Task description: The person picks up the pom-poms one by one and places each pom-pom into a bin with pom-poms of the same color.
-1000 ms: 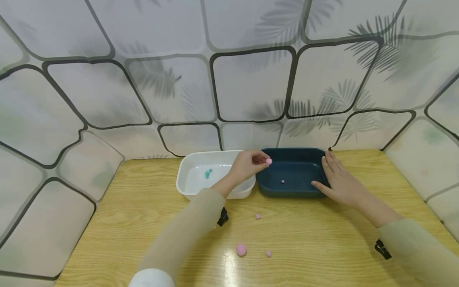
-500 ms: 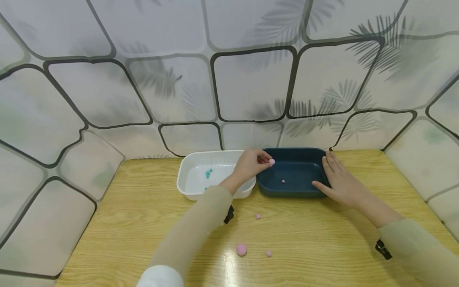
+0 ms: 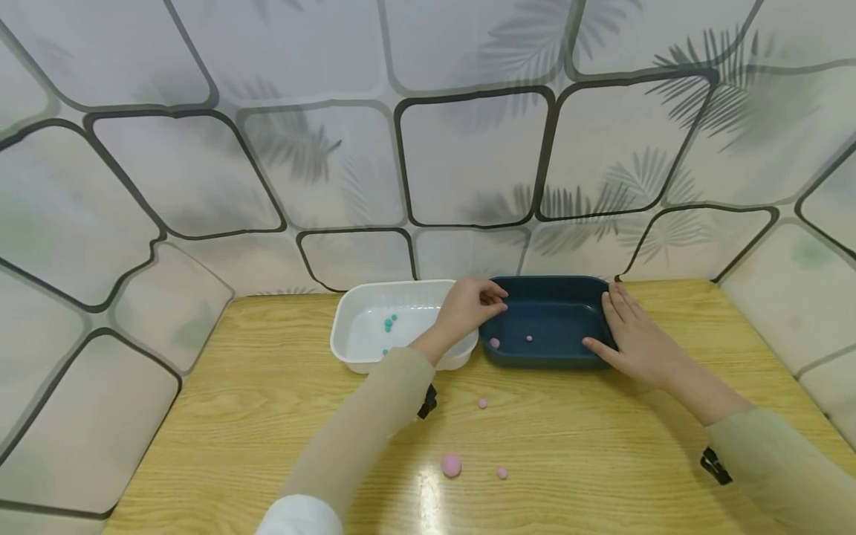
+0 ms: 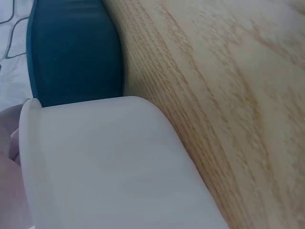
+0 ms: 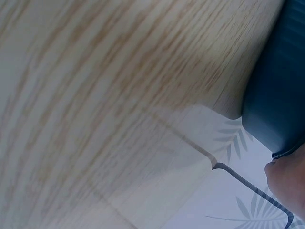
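My left hand [image 3: 466, 308] hovers over the left end of the dark blue tray [image 3: 562, 316], thumb and fingers slightly parted with nothing between them. Below it in that tray lie a pink ball [image 3: 495, 343] and a smaller pink ball [image 3: 529, 339]. My right hand [image 3: 635, 343] rests with straight fingers along the tray's right rim; the right wrist view shows a bit of this hand [image 5: 288, 179] at the tray wall [image 5: 274, 86]. In the left wrist view the white tray [image 4: 105, 157] hides most of my left hand [image 4: 9, 181].
The white tray's inside [image 3: 361, 334] holds several small teal balls [image 3: 388, 324]. On the wooden table [image 3: 234, 416] in front lie a large pink ball [image 3: 451, 466] and two small ones, a nearer ball [image 3: 502, 472] and a farther ball [image 3: 482, 403]. A patterned wall [image 3: 468, 163] stands behind.
My left hand has moved slightly right and let go of the pink ball, which now lies in the dark blue tray. My right hand has stayed on the rim.
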{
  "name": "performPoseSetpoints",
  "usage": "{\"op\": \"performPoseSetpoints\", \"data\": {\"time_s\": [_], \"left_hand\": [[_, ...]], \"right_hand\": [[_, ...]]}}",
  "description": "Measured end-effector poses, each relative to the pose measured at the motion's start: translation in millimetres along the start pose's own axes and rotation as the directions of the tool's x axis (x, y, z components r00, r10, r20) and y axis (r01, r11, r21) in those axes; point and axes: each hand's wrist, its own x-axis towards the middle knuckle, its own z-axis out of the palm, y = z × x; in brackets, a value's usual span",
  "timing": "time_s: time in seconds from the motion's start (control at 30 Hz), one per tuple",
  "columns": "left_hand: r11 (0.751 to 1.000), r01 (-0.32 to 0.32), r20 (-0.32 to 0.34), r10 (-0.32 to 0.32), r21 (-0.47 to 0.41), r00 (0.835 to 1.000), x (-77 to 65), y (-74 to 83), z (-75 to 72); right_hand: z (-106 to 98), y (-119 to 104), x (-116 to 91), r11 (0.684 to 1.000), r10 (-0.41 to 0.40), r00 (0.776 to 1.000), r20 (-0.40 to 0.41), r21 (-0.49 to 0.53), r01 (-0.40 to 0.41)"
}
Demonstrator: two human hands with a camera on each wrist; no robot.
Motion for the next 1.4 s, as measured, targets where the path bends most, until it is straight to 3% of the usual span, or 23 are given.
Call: {"op": "performPoseSetpoints", "data": {"time_s": [0.33,0.83,1.4], "left_hand": [[0.997,0.010,0.014,-0.009,-0.073,1.000,-15.4,1.2,-10.3],[0.986,-0.043,-0.029,0.039,-0.159,0.999,-54.4,-3.8,-42.5],[0.974,0.002,-0.064,-0.017,-0.228,0.998,-118.0,-15.7,-78.3]], "right_hand": [[0,0,0,1.000,-0.002,1.000,0.001,-0.014,0.002],[0,-1,0,1.000,0.003,1.000,-0.004,-0.011,-0.003],[2,3,2,1.000,0.004,1.000,0.003,-0.026,-0.004]]}}
